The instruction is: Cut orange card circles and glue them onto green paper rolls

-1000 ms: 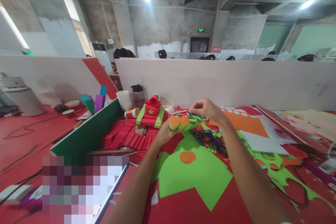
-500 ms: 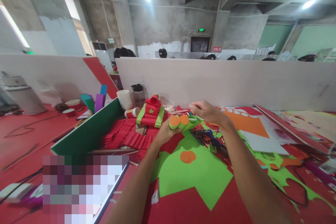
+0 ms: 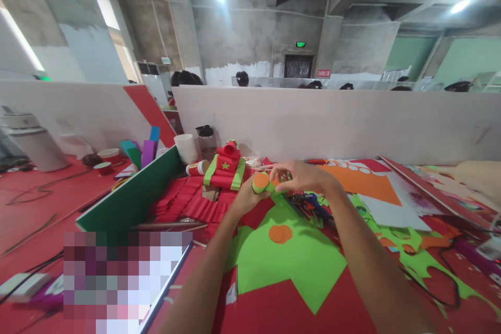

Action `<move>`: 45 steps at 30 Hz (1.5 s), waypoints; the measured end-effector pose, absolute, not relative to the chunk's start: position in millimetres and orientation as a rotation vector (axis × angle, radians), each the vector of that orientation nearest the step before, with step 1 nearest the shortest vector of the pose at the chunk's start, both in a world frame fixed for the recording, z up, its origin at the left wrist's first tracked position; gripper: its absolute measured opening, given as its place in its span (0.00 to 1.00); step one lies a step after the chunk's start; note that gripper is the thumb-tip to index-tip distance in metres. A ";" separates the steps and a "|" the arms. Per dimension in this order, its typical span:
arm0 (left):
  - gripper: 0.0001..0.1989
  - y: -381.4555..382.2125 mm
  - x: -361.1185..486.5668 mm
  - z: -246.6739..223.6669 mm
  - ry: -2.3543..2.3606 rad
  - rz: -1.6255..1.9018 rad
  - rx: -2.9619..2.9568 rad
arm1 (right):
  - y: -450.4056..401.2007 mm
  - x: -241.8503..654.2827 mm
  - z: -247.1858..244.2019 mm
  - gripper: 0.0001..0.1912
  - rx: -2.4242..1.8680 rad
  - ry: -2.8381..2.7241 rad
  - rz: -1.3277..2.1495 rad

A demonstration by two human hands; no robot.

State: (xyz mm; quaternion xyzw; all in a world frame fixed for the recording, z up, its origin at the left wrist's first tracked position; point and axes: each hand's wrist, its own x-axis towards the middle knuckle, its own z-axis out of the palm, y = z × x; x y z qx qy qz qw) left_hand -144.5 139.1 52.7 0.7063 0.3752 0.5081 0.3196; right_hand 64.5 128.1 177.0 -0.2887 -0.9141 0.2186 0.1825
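Observation:
My left hand (image 3: 247, 199) is closed around a rolled green paper piece (image 3: 255, 189) whose end carries an orange paper disc (image 3: 261, 181). Close against it, my right hand (image 3: 300, 176) bends its fingers and thumb over the right side of the same piece, covering most of it. Below both hands lies a large green paper sheet (image 3: 289, 266), with overlapping orange discs (image 3: 280, 234) on it. Beneath my right wrist, blue-handled scissors (image 3: 317, 206) rest among scraps, partly hidden.
On the left stands a red and green paper model (image 3: 226, 166) with a gold star, behind folded red strips (image 3: 188, 201) and a green board (image 3: 129, 193). Orange sheet (image 3: 362, 183) and green offcuts (image 3: 418, 250) lie right. A white partition (image 3: 332, 122) runs behind.
My right hand has come down and left from above the paper piece onto its right side, now covering the second orange disc. My left hand has stayed in place.

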 end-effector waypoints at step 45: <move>0.46 137.1 -166.7 71.8 0.945 1.622 1.756 | 168.3 72.8 136.0 0.26 -0.977 -2.549 0.194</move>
